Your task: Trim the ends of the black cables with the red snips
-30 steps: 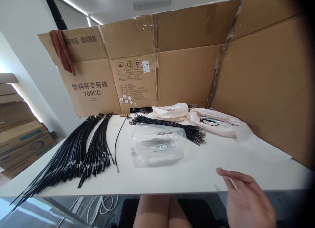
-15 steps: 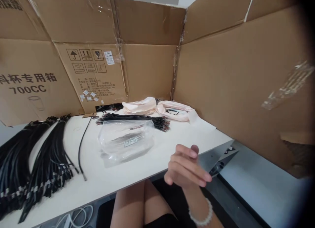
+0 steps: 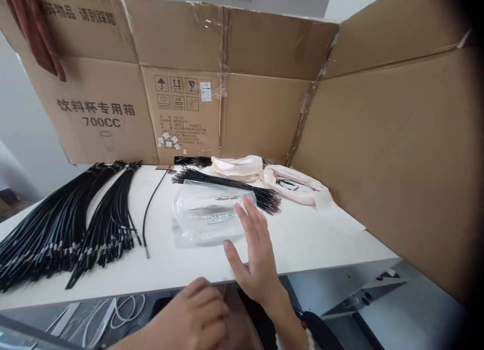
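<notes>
My right hand (image 3: 255, 254) is open, its fingers stretched out over the right end of a clear plastic bag (image 3: 200, 234) printed "RoHS". I cannot tell whether the fingertips touch the bag. My left hand (image 3: 196, 317) is low in front of the table edge, back up and fingers curled. Its palm is hidden, and nothing sticks out of it. Just behind the bag lies a bundle of thin black cables (image 3: 227, 182) with reddish tips. A single black cable (image 3: 146, 216) rests to the left of the bag.
Large bundles of black cables (image 3: 56, 224) with metallic ends cover the left of the white table (image 3: 321, 244). Two pale pink wraps (image 3: 238, 166) stand at the back, one holding small items. Cardboard walls (image 3: 264, 108) enclose the back and right. White cords (image 3: 128, 312) hang below.
My left hand has come into view from below. My right hand has moved left toward the bag and its fingers have straightened. The view has turned left.
</notes>
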`<state>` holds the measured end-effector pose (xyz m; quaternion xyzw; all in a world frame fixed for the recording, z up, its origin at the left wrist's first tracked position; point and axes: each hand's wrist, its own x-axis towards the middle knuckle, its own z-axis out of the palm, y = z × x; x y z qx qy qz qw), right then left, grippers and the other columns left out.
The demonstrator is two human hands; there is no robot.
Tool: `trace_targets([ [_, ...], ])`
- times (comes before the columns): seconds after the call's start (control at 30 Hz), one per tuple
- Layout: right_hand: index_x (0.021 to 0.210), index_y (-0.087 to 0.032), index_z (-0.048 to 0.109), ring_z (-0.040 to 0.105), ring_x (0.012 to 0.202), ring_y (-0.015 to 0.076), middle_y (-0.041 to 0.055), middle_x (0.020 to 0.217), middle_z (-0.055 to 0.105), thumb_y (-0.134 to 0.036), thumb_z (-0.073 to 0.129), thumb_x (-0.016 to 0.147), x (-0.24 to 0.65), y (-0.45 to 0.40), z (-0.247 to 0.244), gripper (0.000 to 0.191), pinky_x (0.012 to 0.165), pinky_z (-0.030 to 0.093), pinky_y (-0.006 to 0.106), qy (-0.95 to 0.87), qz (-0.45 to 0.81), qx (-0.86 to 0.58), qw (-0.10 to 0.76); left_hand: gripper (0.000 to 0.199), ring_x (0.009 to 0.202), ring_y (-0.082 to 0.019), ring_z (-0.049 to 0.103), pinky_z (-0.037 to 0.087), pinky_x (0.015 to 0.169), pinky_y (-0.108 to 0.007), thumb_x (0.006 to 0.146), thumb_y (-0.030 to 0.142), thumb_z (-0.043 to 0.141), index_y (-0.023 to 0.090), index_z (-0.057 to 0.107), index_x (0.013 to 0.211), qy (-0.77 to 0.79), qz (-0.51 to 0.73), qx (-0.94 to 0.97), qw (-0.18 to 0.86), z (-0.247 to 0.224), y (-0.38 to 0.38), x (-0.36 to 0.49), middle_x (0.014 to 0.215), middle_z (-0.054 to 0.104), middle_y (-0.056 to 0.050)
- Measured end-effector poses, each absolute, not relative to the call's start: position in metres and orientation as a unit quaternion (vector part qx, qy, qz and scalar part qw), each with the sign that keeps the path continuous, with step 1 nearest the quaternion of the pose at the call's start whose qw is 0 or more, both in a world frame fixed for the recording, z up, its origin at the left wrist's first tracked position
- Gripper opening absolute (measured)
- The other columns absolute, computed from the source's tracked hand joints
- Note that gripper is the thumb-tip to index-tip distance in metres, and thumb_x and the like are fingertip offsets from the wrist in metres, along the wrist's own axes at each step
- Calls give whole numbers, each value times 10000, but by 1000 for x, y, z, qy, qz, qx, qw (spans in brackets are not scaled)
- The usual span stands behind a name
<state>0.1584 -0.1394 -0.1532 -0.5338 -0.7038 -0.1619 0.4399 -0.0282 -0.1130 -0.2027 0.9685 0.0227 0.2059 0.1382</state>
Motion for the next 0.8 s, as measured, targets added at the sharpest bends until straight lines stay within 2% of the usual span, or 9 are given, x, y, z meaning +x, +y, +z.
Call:
trace_targets([
  [0.07,1493,-205,228,215,1474,224,87,1543,240,-299,427,929,163,-137,-156,605,1164,332,503,-723,-191,-533,397,115,964,-105,515,402,925,-271,875,182,489,217,572,946,82,184,962,183,-198,-105,-28,1037,625,12],
  [0.13,1477,-191,259,215,1472,224,95,1540,245,-302,427,930,171,-136,-158,583,1149,351,481,-743,-213,-523,358,133,928,-89,506,398,865,-229,858,149,473,218,565,924,148,180,944,233,-203,-100,-35,1000,616,25],
  [0.2,1458,-182,299,221,1466,230,103,1536,252,-302,436,930,181,-136,-159,558,1136,357,470,-753,-243,-517,327,149,872,-86,497,390,803,-209,859,135,446,212,564,904,186,181,937,234,-211,-94,-50,931,609,14],
  [0.27,1443,-174,329,234,1457,232,106,1532,258,-302,443,932,192,-140,-156,538,1117,368,452,-755,-262,-513,314,138,898,-100,495,380,812,-220,860,157,449,209,566,910,164,173,957,164,-212,-82,-69,944,611,-1],
  [0.37,1418,-168,370,254,1446,214,97,1527,270,-318,445,940,206,-151,-150,506,1110,362,399,-764,-253,-502,318,146,1013,-134,496,360,911,-271,855,296,529,230,588,971,103,174,978,-58,-193,-48,-100,1062,623,-5],
  [0.4,1408,-167,384,262,1442,206,93,1524,277,-321,445,942,209,-155,-148,495,1123,343,382,-767,-246,-497,324,148,1027,-137,496,348,930,-280,866,305,524,236,599,974,122,177,973,-88,-184,-32,-109,1060,633,-3],
  [0.57,1366,-174,446,307,1422,192,79,1515,299,-322,452,943,221,-171,-147,448,1159,288,327,-750,-215,-492,387,228,1115,-144,486,375,1003,-316,902,157,425,160,643,971,264,103,951,-120,-161,39,-138,1153,597,-65],
  [0.67,1362,-198,465,331,1409,184,60,1511,312,-344,444,946,227,-176,-153,442,1134,322,313,-734,-196,-509,405,162,1150,-146,497,426,1039,-358,876,193,534,100,630,967,288,62,948,-123,-174,58,-141,1171,578,-59],
  [0.8,1349,-241,481,357,1396,156,20,1505,328,-369,430,955,240,-179,-157,418,1094,363,288,-724,-156,-537,404,233,1151,-150,520,462,1054,-381,875,266,577,65,607,990,311,50,937,-150,-184,73,-138,1138,579,-56],
])
